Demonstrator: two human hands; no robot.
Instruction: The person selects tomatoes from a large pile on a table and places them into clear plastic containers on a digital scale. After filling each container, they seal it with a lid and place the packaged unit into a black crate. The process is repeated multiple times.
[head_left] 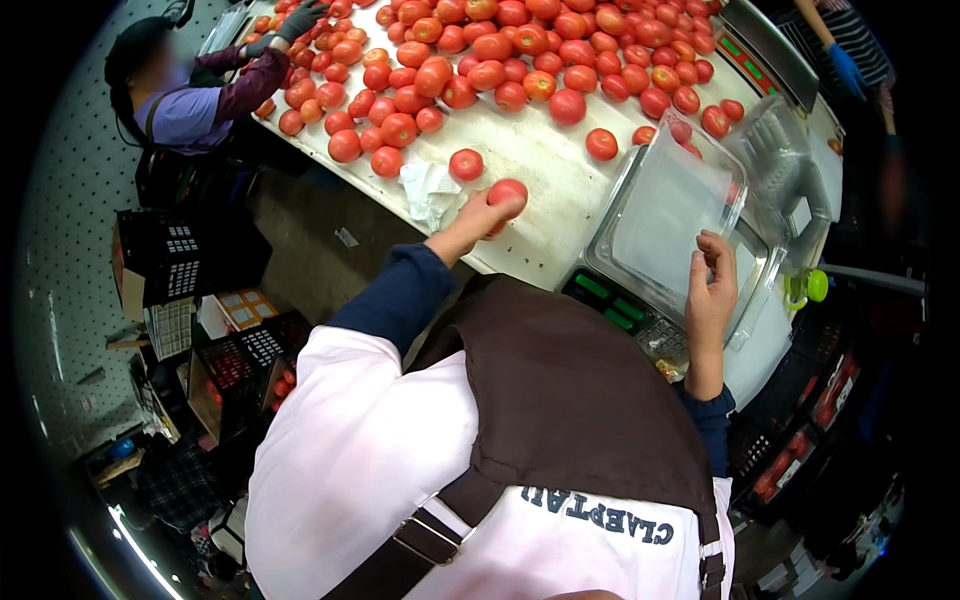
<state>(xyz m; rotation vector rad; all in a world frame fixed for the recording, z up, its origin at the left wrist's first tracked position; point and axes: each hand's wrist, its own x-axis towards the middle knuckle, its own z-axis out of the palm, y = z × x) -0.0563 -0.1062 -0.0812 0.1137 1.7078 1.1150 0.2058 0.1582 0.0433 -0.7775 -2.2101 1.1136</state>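
My left hand [478,220] is closed around a red tomato [508,194] above the near edge of the white table. More red shows under the fingers, perhaps a second tomato. Beside that hand are a crumpled white paper [430,192] and a loose tomato [466,165]. An open clear plastic container [665,220] rests on a digital scale [600,295] to the right, and I see no tomatoes inside it. My right hand [711,285] hovers at the container's right side, fingers loosely bent and apart, holding nothing. Whether it touches the rim I cannot tell.
A large heap of tomatoes [520,50] covers the table's far side. More clear containers [775,150] stand at the right, near a green-capped bottle [816,285] and a second scale [750,65]. A gloved co-worker [195,115] works at far left. Black crates [185,255] stand lower left.
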